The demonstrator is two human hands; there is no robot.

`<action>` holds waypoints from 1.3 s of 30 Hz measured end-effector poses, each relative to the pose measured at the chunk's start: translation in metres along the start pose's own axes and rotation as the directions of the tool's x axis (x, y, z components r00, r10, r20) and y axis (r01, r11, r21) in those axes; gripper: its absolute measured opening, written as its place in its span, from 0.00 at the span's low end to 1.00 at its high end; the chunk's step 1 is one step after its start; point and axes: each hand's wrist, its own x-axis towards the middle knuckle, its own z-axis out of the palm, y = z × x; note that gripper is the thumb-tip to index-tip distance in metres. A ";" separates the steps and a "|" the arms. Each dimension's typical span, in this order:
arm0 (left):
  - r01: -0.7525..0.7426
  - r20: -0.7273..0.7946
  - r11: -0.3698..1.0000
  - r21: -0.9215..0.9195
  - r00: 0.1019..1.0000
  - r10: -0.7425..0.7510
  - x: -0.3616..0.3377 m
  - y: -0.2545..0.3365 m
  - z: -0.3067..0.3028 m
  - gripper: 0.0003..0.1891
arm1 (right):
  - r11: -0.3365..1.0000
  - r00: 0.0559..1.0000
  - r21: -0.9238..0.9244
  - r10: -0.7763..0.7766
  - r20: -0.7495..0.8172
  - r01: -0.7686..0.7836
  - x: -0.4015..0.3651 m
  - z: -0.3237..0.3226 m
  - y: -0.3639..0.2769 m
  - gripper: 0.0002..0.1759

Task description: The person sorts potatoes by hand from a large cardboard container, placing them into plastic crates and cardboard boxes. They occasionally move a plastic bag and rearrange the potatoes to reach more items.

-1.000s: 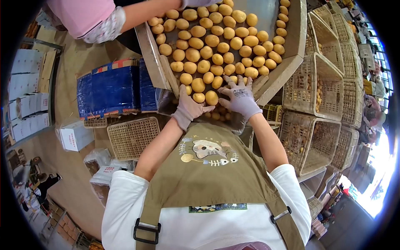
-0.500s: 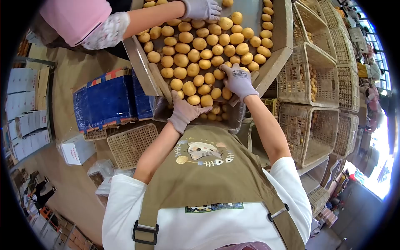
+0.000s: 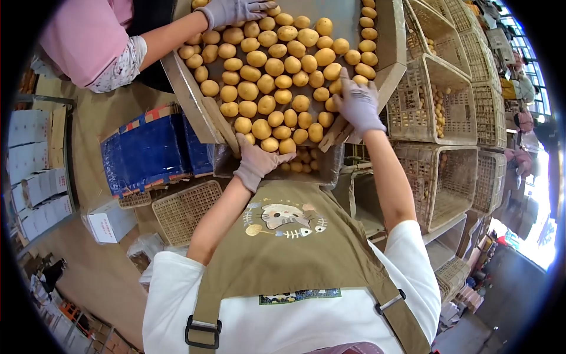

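Note:
Many yellow potatoes (image 3: 266, 84) lie loose on a sorting table (image 3: 330, 13) whose raised sides narrow to a mouth in front of me. At the left of that mouth is my gloved left hand (image 3: 257, 160), its thumb and fingers spread, close by the lowest potatoes. My gloved right hand (image 3: 359, 108) rests over the right side of the table with its fingers stretched out, touching potatoes near the side board (image 3: 389, 82). Below the mouth, a lined bin (image 3: 331, 167) holds more potatoes, partly hidden by my left hand and apron.
A co-worker's gloved hand (image 3: 234, 12) reaches over the potatoes from the upper left. Stacked plastic crates (image 3: 451, 141), some with potatoes inside, stand on the right. To the left are a blue-covered box (image 3: 147, 150), an overturned-looking crate (image 3: 186, 211) and a white carton (image 3: 112, 221).
My right hand has shifted rightward, away from the mouth toward the side board. Some potatoes near the mouth have moved. The co-worker's hand is farther left; my left hand stays about where it was.

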 end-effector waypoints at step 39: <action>0.035 -0.165 0.998 0.050 0.986 -0.026 -0.003 0.001 -0.005 0.53 | 0.956 0.466 0.228 0.289 -0.836 -0.184 0.031 -0.139 0.104 0.28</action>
